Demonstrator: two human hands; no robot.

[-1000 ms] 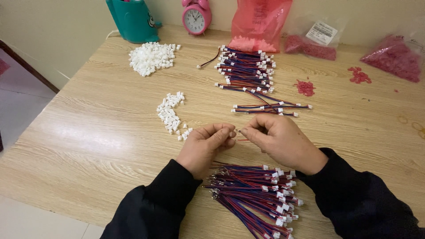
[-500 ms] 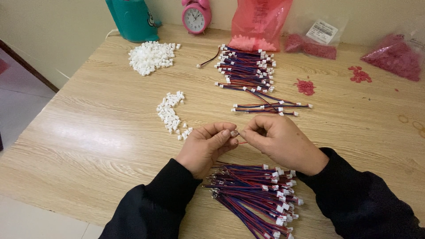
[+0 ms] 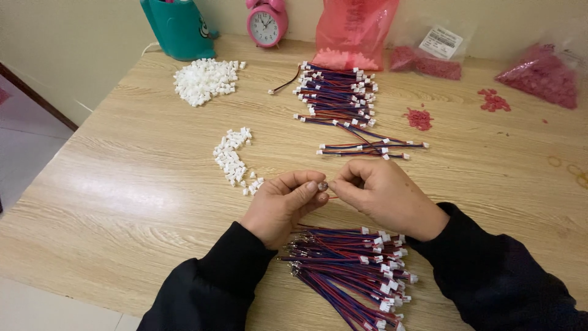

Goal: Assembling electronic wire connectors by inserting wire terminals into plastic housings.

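Observation:
My left hand (image 3: 283, 205) and my right hand (image 3: 384, 197) meet fingertip to fingertip over the wooden table (image 3: 116, 184). Both pinch a thin red wire (image 3: 331, 197), only a short piece of which shows between the fingers. What sits at the wire's end is hidden by my fingers. Just below my hands lies a bundle of red and blue wires (image 3: 349, 263) with white connectors on one end. A short row of small white plastic connectors (image 3: 231, 158) lies left of my left hand.
A larger heap of white connectors (image 3: 203, 79) lies at the back left. Finished wires (image 3: 338, 95) are stacked at the back centre, with a few more (image 3: 367, 147) in front. A teal container (image 3: 174, 27), a pink alarm clock (image 3: 267, 23) and pink bags (image 3: 357, 34) line the far edge.
My fingertips have shifted slightly around the wire; the hands stay in the same place. Nothing else on the table has moved.

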